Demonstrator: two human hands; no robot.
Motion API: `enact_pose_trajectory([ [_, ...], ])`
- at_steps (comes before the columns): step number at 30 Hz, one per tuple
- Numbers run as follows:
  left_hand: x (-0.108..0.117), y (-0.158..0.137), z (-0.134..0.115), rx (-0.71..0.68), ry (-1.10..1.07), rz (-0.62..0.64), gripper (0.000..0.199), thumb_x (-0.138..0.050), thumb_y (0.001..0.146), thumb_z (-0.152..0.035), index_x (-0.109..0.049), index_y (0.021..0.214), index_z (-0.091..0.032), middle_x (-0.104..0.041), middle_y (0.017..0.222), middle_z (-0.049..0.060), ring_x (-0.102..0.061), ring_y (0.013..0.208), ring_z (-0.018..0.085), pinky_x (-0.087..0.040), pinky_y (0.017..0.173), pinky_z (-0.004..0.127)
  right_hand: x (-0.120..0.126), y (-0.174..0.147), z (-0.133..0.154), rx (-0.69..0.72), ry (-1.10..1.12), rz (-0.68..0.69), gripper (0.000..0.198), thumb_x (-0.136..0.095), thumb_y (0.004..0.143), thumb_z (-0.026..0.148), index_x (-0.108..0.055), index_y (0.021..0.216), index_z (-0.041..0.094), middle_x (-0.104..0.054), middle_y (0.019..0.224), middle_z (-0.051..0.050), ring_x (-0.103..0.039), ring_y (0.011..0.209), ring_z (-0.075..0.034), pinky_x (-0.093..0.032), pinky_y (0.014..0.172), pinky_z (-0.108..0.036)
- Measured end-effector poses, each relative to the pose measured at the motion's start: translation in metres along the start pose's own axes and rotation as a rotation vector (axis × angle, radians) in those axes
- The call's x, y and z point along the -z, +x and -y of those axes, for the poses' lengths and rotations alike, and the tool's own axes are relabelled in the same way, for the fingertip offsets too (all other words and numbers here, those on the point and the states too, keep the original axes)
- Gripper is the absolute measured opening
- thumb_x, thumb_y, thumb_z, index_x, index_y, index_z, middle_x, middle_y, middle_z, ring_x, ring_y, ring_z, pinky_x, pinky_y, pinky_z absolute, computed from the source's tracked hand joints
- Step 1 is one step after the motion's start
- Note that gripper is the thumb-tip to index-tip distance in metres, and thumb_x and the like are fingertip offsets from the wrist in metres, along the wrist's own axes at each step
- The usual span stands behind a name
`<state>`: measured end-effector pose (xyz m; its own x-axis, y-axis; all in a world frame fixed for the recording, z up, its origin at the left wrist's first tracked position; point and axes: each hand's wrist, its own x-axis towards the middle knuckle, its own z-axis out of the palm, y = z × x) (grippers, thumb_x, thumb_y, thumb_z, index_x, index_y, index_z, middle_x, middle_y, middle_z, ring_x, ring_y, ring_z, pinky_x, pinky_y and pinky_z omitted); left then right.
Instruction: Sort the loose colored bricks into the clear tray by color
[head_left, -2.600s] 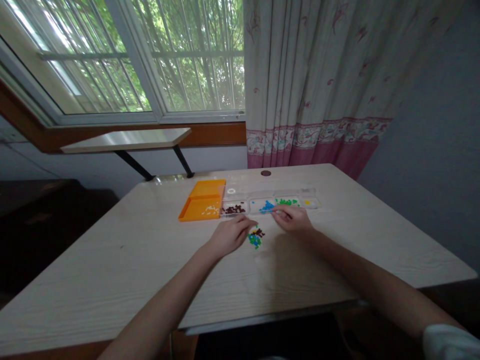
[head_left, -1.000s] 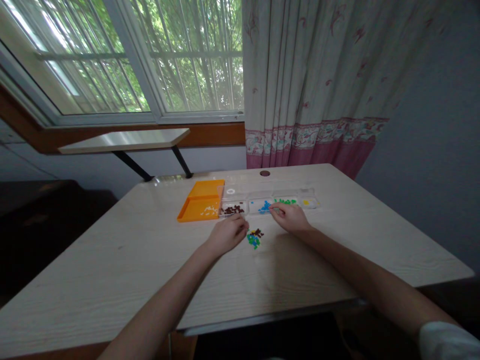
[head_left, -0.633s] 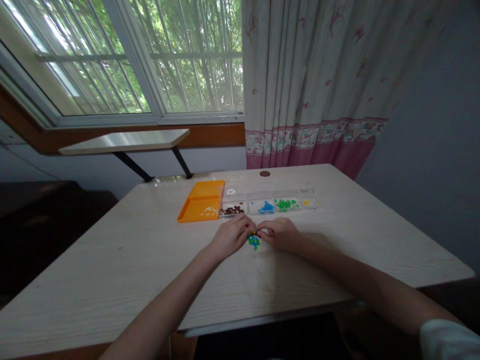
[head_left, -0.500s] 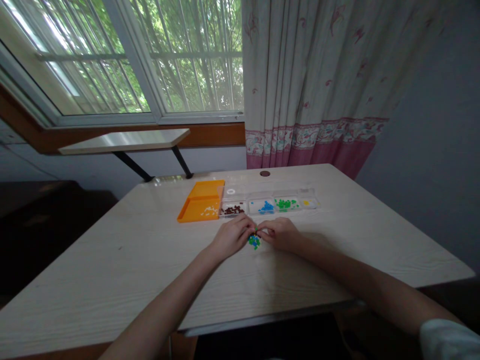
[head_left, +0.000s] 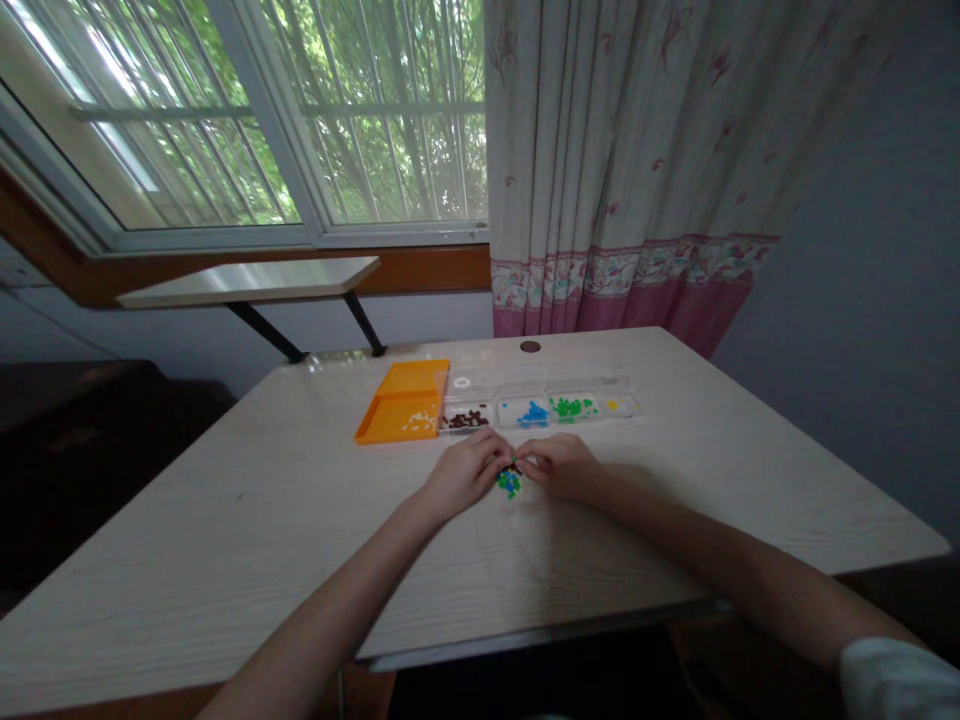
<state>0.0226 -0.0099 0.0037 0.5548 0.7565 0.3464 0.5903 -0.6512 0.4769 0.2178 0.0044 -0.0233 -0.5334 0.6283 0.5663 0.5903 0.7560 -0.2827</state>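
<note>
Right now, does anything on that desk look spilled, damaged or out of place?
Nothing looks clearly spilled or damaged. A small dark mark interrupts the pale wood-grain desk at left; whether stain or scratch, I cannot tell. In the clear compartment box, one blue piece lies apart from the blue heap.

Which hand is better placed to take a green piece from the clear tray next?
Probably the right hand: it lies just below the green pieces in the picture, while the left hand sits farther left, nearer the brown pieces.
</note>
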Motion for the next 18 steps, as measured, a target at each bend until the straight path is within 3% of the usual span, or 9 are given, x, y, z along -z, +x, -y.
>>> enact_pose_trajectory([
  [13, 0.005, 0.001, 0.000, -0.017, -0.050, -0.032, 0.016, -0.047, 0.086, -0.025, -0.060, 0.085, -0.017, -0.058, 0.084, 0.004, -0.054, 0.082, 0.014, -0.042, 0.073, 0.024, 0.004, 0.000, -0.003, 0.015, 0.011, -0.005, 0.017, -0.052, 0.080, 0.030, -0.067, 0.080, 0.021, -0.057, 0.051, 0.004, -0.047, 0.045, -0.007, -0.033, 0.051, -0.017],
  [18, 0.009, 0.000, 0.009, -0.040, 0.000, -0.001, 0.021, -0.042, 0.087, -0.022, -0.061, 0.092, -0.017, -0.057, 0.088, 0.005, -0.054, 0.083, 0.014, -0.043, 0.075, 0.024, 0.014, 0.005, -0.013, -0.015, -0.027, -0.163, 0.019, -0.052, 0.079, 0.029, -0.067, 0.075, 0.019, -0.050, 0.045, 0.005, -0.044, 0.043, -0.006, -0.034, 0.051, -0.017],
])
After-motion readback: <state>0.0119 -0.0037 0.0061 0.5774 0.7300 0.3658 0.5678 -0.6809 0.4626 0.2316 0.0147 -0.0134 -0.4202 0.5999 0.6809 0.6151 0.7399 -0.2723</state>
